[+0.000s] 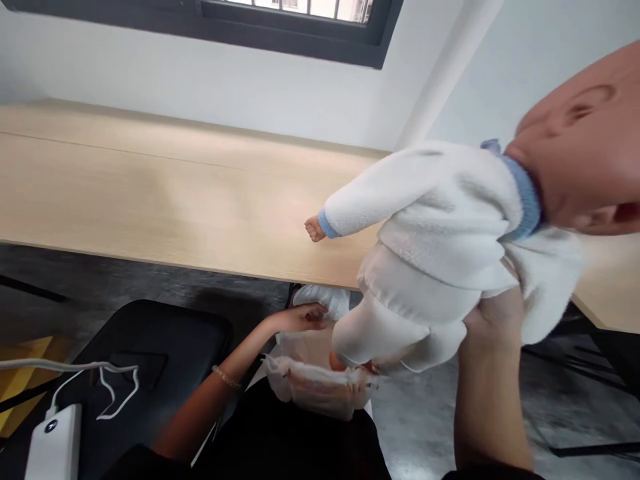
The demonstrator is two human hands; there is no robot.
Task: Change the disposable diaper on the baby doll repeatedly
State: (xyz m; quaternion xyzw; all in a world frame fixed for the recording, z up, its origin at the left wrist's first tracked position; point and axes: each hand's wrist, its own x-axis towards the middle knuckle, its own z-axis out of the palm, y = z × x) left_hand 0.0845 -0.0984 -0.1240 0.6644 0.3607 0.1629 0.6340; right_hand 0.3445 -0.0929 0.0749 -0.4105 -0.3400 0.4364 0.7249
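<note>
A baby doll (pixel 440 267) in a white fleece outfit with blue collar and cuffs is held up at the right, tilted, its head toward the right edge. My right hand (pixel 493 313) grips its body from below; part of the fingers is hidden by the clothing. My left hand (pixel 303 318) hovers near the doll's legs with fingers loosely stretched, holding nothing that I can see. On my lap, below that hand, lies a crinkled clear plastic bag (pixel 320 390) with something pinkish in it. A whitish translucent plastic piece (pixel 323 300) shows just beyond my left hand.
A long light-wood table (pixel 150 193) runs along the wall under a dark-framed window (pixel 300 30). To the left stands a black chair (pixel 175 340) carrying a white power bank (pixel 55 440) with a white cable. A yellow box (pixel 30 373) is at the far left.
</note>
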